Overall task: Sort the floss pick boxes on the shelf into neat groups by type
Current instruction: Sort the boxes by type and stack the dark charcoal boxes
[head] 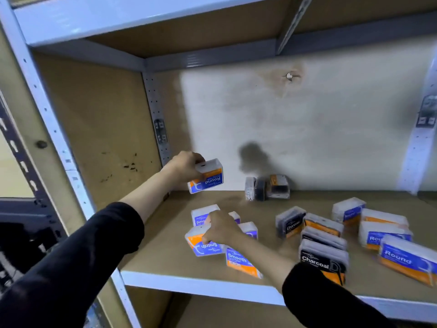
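Observation:
My left hand point(185, 165) grips a blue-and-orange Round box point(209, 177), upside down, in the air above the shelf's back left corner. My right hand point(220, 227) grips a Smooth box point(203, 245), also upside down, at the front left. More Smooth boxes lie around it, one behind point(201, 215) and one in front point(238, 260). Black Charcoal boxes point(322, 260) cluster in the middle front. Round boxes point(408, 258) lie at the right.
The brown shelf board point(170, 252) has a white front rail point(201, 284). Three boxes stand on edge against the back wall point(268, 187). A perforated upright post point(157, 119) stands in the back left corner. Another shelf hangs overhead.

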A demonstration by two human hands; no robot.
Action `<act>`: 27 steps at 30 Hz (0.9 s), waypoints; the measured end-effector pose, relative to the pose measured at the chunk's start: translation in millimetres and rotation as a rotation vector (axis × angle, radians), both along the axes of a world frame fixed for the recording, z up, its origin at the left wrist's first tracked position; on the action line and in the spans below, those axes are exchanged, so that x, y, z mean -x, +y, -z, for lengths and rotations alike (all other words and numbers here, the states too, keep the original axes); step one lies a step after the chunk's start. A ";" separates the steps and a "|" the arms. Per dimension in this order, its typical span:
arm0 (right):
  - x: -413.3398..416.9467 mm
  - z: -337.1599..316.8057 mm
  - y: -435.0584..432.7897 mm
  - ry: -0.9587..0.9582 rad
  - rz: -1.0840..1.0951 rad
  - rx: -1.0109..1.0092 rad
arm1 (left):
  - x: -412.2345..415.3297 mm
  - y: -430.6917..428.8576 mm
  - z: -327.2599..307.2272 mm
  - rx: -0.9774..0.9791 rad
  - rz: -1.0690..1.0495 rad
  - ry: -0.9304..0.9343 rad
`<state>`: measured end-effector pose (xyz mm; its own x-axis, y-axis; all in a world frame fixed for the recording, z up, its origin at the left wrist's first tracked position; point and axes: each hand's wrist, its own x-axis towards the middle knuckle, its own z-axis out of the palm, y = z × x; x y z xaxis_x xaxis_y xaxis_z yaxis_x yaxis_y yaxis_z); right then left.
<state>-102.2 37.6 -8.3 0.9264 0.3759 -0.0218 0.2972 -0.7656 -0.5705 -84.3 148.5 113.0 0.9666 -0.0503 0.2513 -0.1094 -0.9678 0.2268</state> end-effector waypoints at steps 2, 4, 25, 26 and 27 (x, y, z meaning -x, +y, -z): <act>-1.2 9.9 12.5 -0.034 0.012 0.014 | 3.0 8.0 2.6 -0.005 -0.016 0.003; -3.2 17.3 21.4 -0.048 0.016 0.018 | 4.5 15.2 5.6 0.003 -0.036 -0.001; 3.9 30.2 3.4 -0.177 0.089 -0.051 | -3.2 -1.5 17.7 0.020 0.031 0.038; 5.1 26.7 -5.2 -0.196 0.097 -0.060 | -4.7 -7.2 17.6 0.020 0.038 0.033; 6.7 22.7 -14.9 -0.216 0.099 -0.068 | -6.5 -13.7 17.5 0.019 0.047 0.029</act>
<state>-108.9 22.8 -31.0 0.9391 0.2773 0.2028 0.3435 -0.7589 -0.5532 -77.8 134.8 95.5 0.9700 -0.0919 0.2249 -0.1483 -0.9573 0.2484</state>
